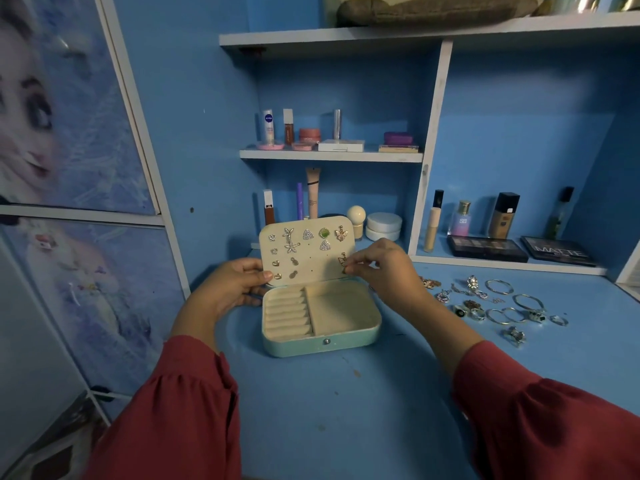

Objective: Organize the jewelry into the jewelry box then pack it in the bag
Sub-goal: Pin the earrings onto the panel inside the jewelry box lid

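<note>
A teal jewelry box (pixel 320 344) stands open on the blue desk, its cream lid (pixel 308 268) upright and studded with several earrings. The ring rolls and the square compartment inside look empty. My left hand (pixel 232 285) holds the lid's left edge, thumb on its front. My right hand (pixel 379 265) pinches a small gold butterfly earring (pixel 343 260) against the lid's right side. Loose rings, bangles and pendants (pixel 498 306) lie on the desk to the right of the box.
Makeup palettes (pixel 486 248) and bottles (pixel 504 216) stand on the low shelf at the back right. Cream jars (pixel 383 226) and tubes (pixel 312 194) sit right behind the lid. A picture-covered cabinet (pixel 69 202) borders the desk on the left.
</note>
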`<state>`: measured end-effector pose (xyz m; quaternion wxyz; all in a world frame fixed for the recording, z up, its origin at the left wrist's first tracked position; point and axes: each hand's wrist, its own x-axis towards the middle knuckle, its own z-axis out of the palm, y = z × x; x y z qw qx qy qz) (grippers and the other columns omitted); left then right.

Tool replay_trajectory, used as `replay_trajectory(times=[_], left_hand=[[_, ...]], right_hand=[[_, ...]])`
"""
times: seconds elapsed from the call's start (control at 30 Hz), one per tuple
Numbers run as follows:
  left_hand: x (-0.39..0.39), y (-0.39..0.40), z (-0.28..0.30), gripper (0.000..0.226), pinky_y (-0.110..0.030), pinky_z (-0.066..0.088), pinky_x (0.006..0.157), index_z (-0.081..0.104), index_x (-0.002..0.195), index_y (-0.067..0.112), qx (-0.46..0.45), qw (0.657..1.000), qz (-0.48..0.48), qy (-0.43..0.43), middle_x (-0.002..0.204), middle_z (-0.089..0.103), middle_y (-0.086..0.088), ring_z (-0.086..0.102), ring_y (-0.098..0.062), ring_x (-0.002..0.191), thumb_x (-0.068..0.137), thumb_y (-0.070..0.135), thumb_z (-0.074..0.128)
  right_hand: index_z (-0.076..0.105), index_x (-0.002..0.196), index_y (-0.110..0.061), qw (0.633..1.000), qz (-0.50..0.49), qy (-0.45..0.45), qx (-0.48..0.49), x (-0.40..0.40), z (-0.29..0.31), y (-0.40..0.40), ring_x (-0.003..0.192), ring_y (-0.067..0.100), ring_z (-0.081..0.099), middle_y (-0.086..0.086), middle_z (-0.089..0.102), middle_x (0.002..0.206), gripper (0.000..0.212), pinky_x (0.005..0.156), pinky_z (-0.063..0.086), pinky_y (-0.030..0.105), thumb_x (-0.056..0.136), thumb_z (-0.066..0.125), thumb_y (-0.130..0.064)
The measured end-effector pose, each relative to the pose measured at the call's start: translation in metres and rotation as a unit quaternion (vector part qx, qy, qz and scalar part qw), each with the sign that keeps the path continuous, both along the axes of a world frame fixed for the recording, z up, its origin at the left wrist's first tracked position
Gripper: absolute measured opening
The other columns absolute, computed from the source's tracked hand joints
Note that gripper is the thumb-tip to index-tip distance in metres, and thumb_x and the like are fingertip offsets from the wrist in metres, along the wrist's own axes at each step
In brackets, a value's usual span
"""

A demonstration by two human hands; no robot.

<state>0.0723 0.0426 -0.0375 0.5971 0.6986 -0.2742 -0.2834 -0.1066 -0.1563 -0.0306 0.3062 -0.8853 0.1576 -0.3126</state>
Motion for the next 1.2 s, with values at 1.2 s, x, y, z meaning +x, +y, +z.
replay_trajectory(times=[1.2], left_hand=[[0.004,0.003,-0.001,0.012,-0.027,0.055,0.066,0.066,0.099,0.009,0.004,1.000,-0.019,-0.012,0.081,0.071,-0.007,0.065,-0.013,0.066,0.090,0.004,0.060]], right_hand=[[0.034,0.132,-0.019,0.965,-0.098,-0.023,0.241,0.030,0.017,0.034,0.076,0.018,0.059,0.000,0.056,0.096,0.066,0.060,0.046,0.029,0.080,0.073,-0.018]])
